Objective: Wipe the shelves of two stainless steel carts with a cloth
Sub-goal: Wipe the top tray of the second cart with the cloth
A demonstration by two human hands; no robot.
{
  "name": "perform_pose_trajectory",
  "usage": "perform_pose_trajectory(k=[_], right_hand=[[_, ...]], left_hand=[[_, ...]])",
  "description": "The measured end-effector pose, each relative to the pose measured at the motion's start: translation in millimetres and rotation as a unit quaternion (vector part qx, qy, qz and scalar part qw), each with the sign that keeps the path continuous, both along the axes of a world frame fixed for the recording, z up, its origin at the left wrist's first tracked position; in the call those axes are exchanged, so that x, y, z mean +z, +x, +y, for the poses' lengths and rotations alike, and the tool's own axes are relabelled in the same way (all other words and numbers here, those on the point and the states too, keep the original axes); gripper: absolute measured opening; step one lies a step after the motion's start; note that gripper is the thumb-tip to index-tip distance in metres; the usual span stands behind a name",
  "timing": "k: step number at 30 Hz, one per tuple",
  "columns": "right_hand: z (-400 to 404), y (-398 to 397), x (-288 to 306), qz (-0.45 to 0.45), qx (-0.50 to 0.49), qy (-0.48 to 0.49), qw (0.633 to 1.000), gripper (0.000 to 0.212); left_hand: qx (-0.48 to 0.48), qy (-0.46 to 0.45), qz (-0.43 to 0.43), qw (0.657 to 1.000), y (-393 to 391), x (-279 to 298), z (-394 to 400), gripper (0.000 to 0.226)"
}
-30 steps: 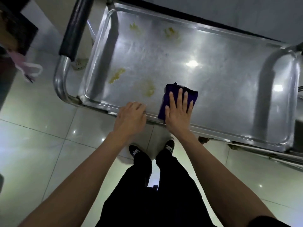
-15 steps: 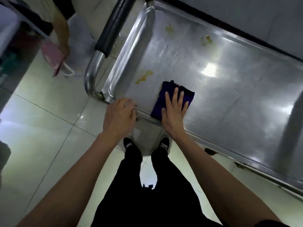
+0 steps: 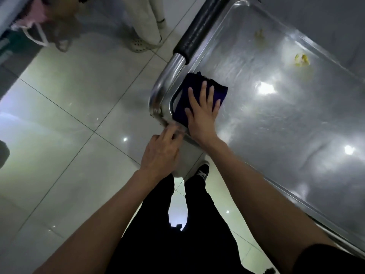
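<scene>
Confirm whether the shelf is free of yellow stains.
No: yellow stains remain on the shelf, far from the cloth under the right hand.

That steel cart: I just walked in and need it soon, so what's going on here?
A person is wiping its top shelf. The right hand presses a folded dark blue cloth flat into the near corner by the black-sleeved handle. The left hand touches the rim. Yellow smears remain farther back.

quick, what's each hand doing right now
Left hand: open, fingers on the cart rim, holding nothing.
Right hand: open, flat on the cloth.
</scene>
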State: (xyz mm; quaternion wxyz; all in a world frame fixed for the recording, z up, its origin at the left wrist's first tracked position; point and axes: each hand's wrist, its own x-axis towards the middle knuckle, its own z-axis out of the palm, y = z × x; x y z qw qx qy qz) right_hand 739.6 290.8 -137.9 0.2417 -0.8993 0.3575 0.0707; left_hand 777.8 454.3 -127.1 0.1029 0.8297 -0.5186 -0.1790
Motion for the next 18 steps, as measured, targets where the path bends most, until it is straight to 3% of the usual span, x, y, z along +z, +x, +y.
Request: perform_pose_trajectory(k=[9, 18], right_hand=[[-6.1, 15.9, -4.6, -0.018, 0.035, -0.012, 0.999, 0.064], [-32.3, -92.5, -13.5, -0.033, 0.001, -0.028, 0.999, 0.061]], left_hand=[[-0.012, -0.007, -0.034, 0.999, 9.4, -3.4, -1.8, 0.053], [-0.001, -0.005, -0.079, 0.997, -3.7, 13.5, -33.3, 0.030]])
